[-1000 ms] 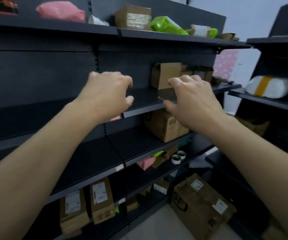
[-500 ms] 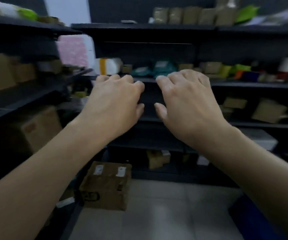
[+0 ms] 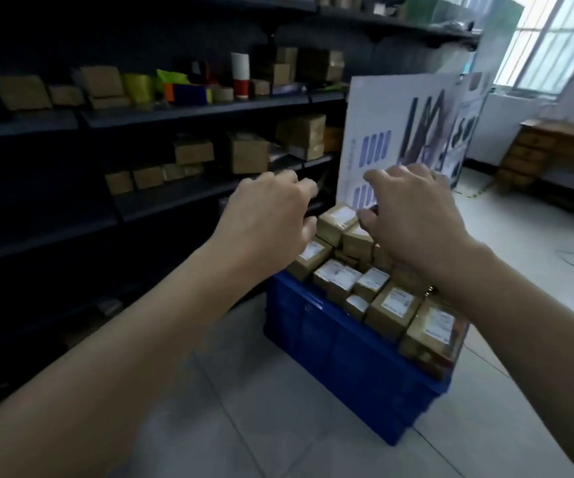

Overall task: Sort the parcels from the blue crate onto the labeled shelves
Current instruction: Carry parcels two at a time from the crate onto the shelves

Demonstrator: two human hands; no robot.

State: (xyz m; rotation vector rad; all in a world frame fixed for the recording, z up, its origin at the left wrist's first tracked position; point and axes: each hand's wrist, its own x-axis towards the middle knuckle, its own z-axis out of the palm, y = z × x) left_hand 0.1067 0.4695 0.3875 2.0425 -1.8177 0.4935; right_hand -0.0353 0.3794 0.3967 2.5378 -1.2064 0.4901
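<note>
Both the person's left hand (image 3: pixel 267 215) and right hand (image 3: pixel 413 215) hover empty, fingers loosely curled, above small brown cardboard parcels (image 3: pixel 375 281) heaped to the rim of the blue plastic crate (image 3: pixel 340 357) on the floor.

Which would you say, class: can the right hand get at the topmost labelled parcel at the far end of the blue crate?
Probably yes. The right hand hovers empty just beside that parcel, which sits on top of the pile in the blue crate with nothing over it. The left hand flanks it without covering it.
</note>
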